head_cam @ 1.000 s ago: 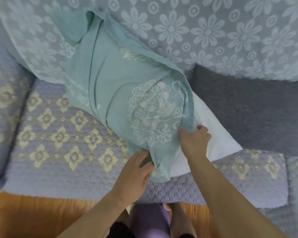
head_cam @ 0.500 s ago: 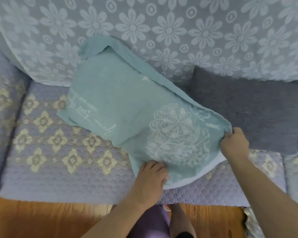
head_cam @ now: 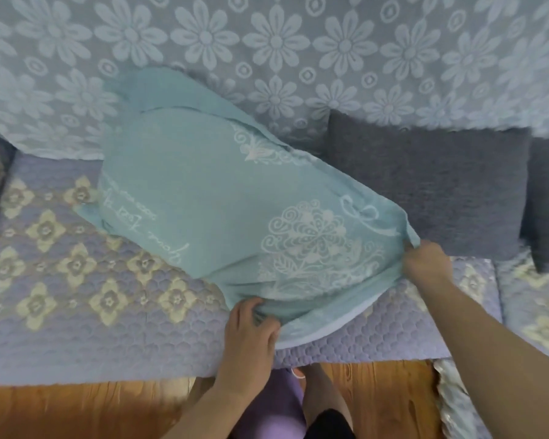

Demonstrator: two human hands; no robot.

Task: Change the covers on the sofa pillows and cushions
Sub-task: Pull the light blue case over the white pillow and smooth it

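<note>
Quilted sofa seat (head_cam: 76, 327): teal cover (head_cam: 222, 217) nearly over white pillow (head_cam: 327, 327).
Soft, light, slack; left hand (head_cam: 248, 337) and right hand (head_cam: 425, 264) pinching open hem corners, best purchase there.

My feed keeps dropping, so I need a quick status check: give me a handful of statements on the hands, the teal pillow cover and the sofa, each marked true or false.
1. Both hands grip the open edge of the teal patterned fabric pillow cover. True: left hand at the near corner, right hand at the far corner.
2. The white pillow insert is entirely out of the cover. False: only a strip shows at the opening.
3. A dark grey textured cushion leans against the sofa back, right of the teal one. True.
4. The teal cover is plain. False: it carries a white floral design and script.
5. The pillow lies on the wooden floor. False: it rests on the lilac quilted seat cover.
</note>
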